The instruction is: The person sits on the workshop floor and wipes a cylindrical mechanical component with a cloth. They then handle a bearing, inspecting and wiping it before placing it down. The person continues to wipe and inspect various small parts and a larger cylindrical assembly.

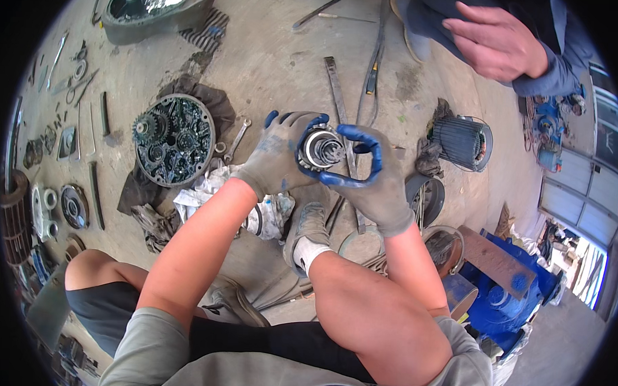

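Both my hands wear grey gloves with blue fingertips. Between them is a round metal gear shaft, seen end-on, with a bright ring around its splined end. My left hand wraps its left side, fingers closed around it. My right hand curves in from the right; its thumb and forefinger pinch the shaft's lower and upper edges. The shaft's far end is hidden. Left of my hands lies an open gearbox housing full of oily gears. A combination wrench rests beside it.
Another person's hand reaches in at the upper right. A large housing lies far left. At right stand a motor stator and a blue machine. A flat metal bar lies beyond my hands; white rags lie near my shoes.
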